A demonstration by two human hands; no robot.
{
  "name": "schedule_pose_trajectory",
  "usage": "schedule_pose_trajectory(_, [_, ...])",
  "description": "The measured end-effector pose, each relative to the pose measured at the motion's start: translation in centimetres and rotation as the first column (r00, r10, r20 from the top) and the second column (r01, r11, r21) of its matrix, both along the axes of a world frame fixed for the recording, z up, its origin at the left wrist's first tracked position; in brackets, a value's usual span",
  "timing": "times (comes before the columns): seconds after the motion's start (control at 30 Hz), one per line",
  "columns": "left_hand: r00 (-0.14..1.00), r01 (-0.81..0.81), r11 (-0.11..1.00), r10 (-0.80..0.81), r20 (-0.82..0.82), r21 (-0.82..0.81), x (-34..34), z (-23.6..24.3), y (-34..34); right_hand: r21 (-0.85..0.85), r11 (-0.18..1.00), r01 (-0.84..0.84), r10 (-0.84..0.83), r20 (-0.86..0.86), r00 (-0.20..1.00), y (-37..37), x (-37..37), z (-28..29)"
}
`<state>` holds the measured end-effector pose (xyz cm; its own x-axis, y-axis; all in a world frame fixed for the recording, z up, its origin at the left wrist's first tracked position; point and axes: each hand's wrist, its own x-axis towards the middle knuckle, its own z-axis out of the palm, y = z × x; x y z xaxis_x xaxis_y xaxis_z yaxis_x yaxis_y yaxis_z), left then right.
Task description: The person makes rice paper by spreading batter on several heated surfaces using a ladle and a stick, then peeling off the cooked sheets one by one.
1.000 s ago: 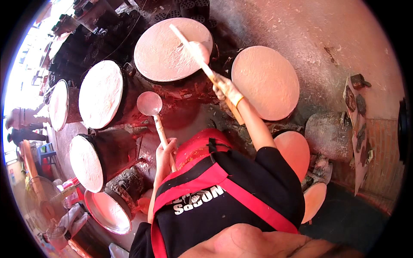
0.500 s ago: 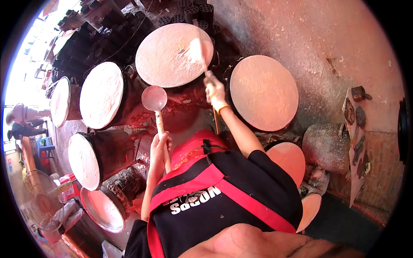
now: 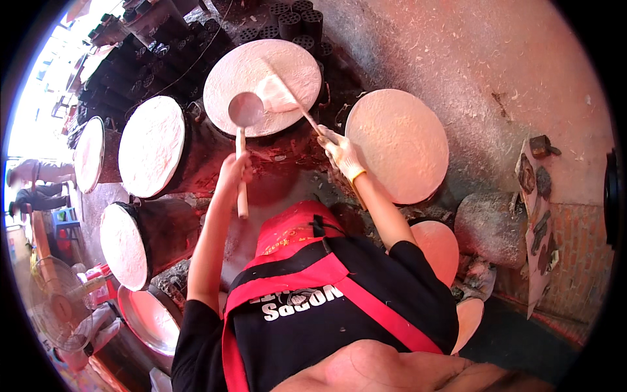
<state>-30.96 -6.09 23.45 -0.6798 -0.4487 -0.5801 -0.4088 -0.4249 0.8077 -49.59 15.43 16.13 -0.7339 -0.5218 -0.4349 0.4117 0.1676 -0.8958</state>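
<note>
Ladle [image 3: 246, 110], handle [image 3: 242, 204] part-hidden by left fingers [image 3: 243, 164]

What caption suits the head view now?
Left hand holding a ladle, gloved right hand a stick, over a round pale surface.

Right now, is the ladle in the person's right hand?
No: the left hand holds the ladle, while the right hand holds a long-handled tool.

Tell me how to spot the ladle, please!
Find the big, pale, round pan at the picture's upper middle. Against its lower part you see the ladle, held by the bare left hand. Its round bowl sets it apart from the long stick in the gloved right hand.
</note>
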Motion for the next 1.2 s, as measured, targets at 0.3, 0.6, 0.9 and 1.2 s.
schedule_pose_trajectory(0.3, [0.974,-0.203,0.903,0.225,-0.014,0.379,-9.0,-3.0,0.6,-0.164,0.986,0.014,0.047,0.359,0.932,-3.3,4.9,-0.3])
schedule_pose_trajectory(0.6, [0.962,0.129,0.393,0.172,-0.211,0.91,5.6,4.3,-3.6,0.144,0.989,-0.008,0.019,-0.073,0.997,-2.8,2.3,1.8])
schedule_pose_trajectory(0.9, [0.954,-0.177,0.595,0.298,-0.011,0.784,18.0,2.9,-4.4,0.048,0.991,0.126,-0.097,-0.396,0.913,-2.4,11.4,-4.0])
schedule_pose_trajectory(1.2, [0.738,-0.405,0.498,0.673,-0.047,0.767,33.0,2.9,-5.2,0.126,0.916,-0.381,0.369,-0.638,0.676,-14.1,22.0,2.8])
